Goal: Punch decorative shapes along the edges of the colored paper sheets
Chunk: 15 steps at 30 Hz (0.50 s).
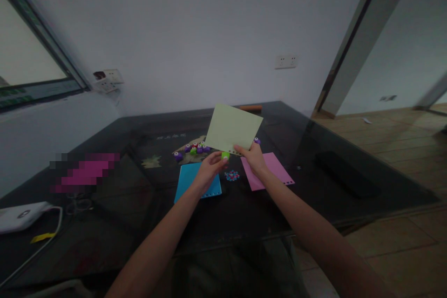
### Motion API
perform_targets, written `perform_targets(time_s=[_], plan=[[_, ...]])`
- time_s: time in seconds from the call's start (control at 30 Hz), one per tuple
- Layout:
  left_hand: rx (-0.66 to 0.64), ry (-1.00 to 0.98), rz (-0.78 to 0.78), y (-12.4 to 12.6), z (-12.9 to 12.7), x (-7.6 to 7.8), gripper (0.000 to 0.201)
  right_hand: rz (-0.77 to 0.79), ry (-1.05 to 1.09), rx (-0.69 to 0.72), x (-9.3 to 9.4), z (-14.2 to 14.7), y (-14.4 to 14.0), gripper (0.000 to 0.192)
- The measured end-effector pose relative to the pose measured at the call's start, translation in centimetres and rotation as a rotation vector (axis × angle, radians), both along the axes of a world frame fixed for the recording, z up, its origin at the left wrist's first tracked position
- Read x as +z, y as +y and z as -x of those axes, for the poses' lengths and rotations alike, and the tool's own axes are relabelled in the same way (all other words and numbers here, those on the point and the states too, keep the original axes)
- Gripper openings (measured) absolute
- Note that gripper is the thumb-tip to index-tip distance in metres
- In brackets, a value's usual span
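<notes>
My left hand (211,167) is closed around a small green craft punch (225,155). The punch is right at the lower edge of a pale yellow-green sheet of paper (232,128), and whether it grips the edge cannot be made out. My right hand (253,156) pinches that sheet near its lower right, holding it tilted above the table. Dark holes run along part of its lower edge. Beneath my left hand lies a blue sheet (186,181), and under my right wrist a pink sheet (275,172), both with holes along the near edge.
Several purple, green and red punches (195,148) stand behind the blue sheet. Pink and blue paper bits (232,175) lie between the sheets. The dark table (244,219) also bears a black case (344,172), a brown roll (252,108) and a white device (23,216) with a cable.
</notes>
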<state>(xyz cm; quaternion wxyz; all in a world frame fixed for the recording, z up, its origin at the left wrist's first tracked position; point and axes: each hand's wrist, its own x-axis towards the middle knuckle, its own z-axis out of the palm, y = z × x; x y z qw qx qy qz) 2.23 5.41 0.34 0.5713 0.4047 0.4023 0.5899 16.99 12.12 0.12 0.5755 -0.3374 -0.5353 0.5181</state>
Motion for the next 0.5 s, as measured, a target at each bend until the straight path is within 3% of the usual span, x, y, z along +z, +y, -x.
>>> perform_targets(time_s=[0.5], plan=[[0.007, -0.01, 0.019, -0.07, -0.08, 0.01, 0.038, -0.02, 0.017, 0.012, 0.01, -0.02, -0.03, 0.04]])
